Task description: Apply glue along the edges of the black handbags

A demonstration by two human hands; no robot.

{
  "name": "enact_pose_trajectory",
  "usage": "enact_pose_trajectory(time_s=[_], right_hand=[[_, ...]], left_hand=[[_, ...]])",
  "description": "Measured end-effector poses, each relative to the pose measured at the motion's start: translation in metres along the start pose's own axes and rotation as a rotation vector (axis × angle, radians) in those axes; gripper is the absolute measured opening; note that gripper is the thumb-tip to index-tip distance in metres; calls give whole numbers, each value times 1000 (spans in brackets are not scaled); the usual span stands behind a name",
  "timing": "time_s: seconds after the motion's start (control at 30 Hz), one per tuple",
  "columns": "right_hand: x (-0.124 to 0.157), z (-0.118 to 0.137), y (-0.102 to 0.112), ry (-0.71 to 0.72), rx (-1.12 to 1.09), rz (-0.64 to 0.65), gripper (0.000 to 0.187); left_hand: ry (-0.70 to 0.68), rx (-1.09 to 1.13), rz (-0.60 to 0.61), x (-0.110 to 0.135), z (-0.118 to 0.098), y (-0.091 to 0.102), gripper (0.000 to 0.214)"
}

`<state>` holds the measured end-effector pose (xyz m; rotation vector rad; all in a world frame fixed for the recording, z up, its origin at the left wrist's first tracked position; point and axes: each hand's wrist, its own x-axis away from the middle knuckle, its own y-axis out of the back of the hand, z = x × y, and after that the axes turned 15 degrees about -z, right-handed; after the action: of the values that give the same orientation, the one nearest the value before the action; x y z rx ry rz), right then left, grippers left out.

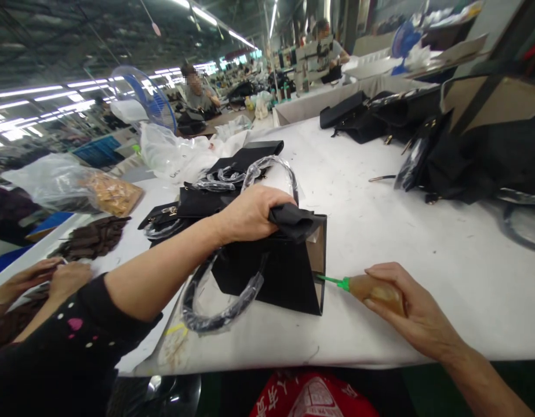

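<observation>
A black handbag [284, 272] stands on the white table [380, 220] in front of me, its handles wrapped in clear plastic. My left hand [250, 211] is closed over the top of the bag, gripping a folded black flap. My right hand [401, 304] is wrapped round a small amber squeeze bottle [374, 288]. The bottle's green nozzle [332, 281] touches the bag's right side edge, where a tan lining shows.
More black bags [206, 197] lie behind the one I hold, and others [467, 145] are piled at the right. Plastic sacks [71, 185] and dark strips [93, 237] sit at the left. Another person's hands [45, 278] work there. People sit at far benches.
</observation>
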<state>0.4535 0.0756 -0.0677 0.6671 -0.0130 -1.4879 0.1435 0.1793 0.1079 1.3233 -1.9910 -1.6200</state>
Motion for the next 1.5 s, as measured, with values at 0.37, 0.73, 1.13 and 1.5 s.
enact_pose_trajectory(time_s=[0.37, 0.73, 1.13, 1.5], right_hand=[[-12, 3, 6, 14, -39, 20, 32], [-21, 11, 9, -202, -53, 63, 29], [-23, 19, 9, -423, -81, 225, 31], [-14, 16, 16, -329, -110, 279, 25]], left_hand=[[-52, -238, -79, 31, -26, -19, 28], [-73, -165, -75, 44, -38, -15, 19], [-195, -143, -182, 55, -41, -15, 15], [-233, -81, -229, 62, -36, -16, 14]])
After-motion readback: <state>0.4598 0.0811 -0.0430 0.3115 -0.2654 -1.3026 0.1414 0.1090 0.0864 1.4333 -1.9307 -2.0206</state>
